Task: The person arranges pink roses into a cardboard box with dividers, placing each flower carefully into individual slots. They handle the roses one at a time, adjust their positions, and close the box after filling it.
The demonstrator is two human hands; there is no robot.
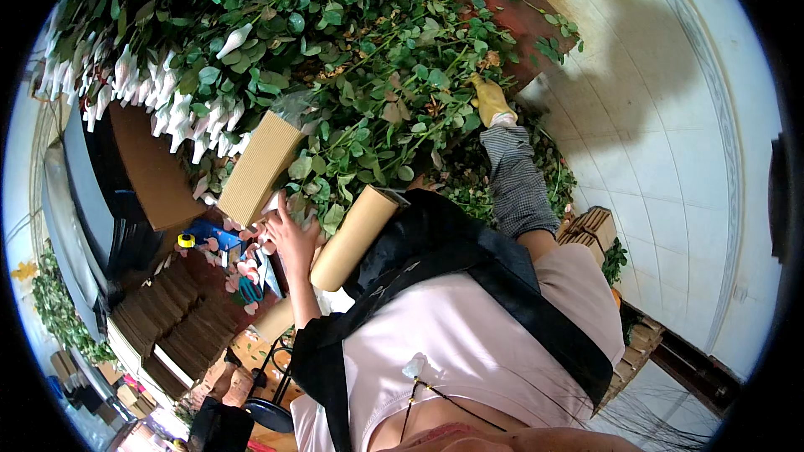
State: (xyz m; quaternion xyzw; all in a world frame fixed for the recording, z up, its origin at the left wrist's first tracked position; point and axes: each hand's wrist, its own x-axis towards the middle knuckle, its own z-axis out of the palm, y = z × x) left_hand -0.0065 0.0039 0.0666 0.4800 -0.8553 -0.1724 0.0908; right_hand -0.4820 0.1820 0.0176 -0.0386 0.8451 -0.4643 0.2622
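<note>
My left hand (292, 232) is bare, with its fingers at the lower end of a corrugated cardboard wrap (260, 169) near the bud ends of long leafy stems. How firmly it holds anything is hard to see. My right hand (492, 100), in a yellow glove, is closed around leafy rose stems (408, 88) at their far right end. A rolled tan cardboard sheet (355, 238) lies between my left forearm and the black apron. White mesh sleeves (179, 119) cover many flower heads at the left of the big pile.
Left of me are a blue box (217, 238), a yellow tape measure (186, 240), teal-handled scissors (250, 289) among loose petals, and stacked brown cardboard (169, 320). A white tiled wall (653, 169) stands at the right, with bundled cardboard (587, 229) beside it.
</note>
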